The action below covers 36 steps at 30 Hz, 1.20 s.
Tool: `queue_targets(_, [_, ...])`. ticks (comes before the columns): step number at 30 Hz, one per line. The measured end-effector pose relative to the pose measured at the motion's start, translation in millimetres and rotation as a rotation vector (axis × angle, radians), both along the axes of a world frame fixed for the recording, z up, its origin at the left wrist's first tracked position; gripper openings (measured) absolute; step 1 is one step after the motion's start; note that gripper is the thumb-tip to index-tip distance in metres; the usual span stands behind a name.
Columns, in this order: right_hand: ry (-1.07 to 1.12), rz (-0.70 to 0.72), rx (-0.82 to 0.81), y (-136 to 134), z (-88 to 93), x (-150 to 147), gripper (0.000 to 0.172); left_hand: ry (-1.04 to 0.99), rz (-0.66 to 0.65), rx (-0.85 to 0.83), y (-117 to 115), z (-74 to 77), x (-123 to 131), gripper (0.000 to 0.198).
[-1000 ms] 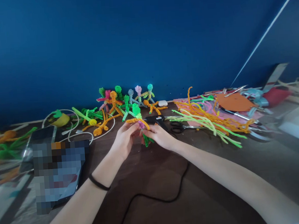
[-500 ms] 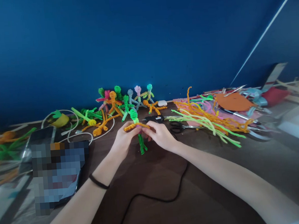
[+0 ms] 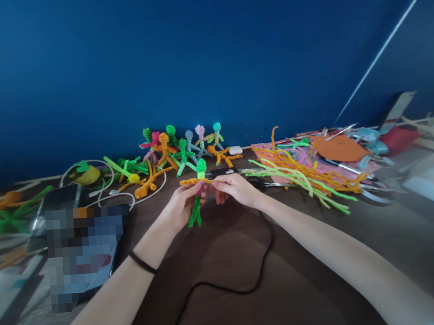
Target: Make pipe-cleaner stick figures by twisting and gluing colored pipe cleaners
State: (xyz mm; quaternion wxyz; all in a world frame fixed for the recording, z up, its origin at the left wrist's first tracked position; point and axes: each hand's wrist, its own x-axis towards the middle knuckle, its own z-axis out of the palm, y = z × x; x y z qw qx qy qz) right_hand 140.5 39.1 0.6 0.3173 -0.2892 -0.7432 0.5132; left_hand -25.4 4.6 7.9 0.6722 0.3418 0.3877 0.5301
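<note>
Between my hands is a pipe-cleaner figure with a coiled green head, orange arms, a purple middle and green legs hanging down. My left hand pinches it around the purple middle, thumb in front. The fingers of my right hand are closed on the tip of the orange arm at the right. Behind the figure, a row of similar pipe-cleaner figures in green, pink, orange and blue leans against the blue wall. A black glue gun or similar corded tool lies just behind my right hand, partly hidden.
Orange and light green pipe cleaners are heaped at the right, with scissors partly behind my right wrist. A tablet-like device lies left. A black cable curves across the dark table. A white case stands near the wall.
The figure has tilted, its head shifting right and its legs swinging left. My right hand has slid outward along the orange arm, leaving the purple middle to my left hand.
</note>
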Motion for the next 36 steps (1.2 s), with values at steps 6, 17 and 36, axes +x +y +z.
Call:
queue_targets(6, [-0.122, 0.101, 0.016, 3.7, 1.0, 4.7, 0.037, -0.1, -0.055, -0.028, -2.1, 0.0, -0.7, 0.007])
queue_targets(17, [-0.191, -0.007, 0.123, 12.8, 10.4, 14.5, 0.03, -0.123, 0.027, -0.046, 1.2, -3.5, 0.3, 0.006])
queue_targets(36, [-0.625, -1.146, 0.453, 90.0, -32.0, 131.3, 0.034, -0.131, 0.133, -0.142, 1.1, -2.8, 7.4, 0.013])
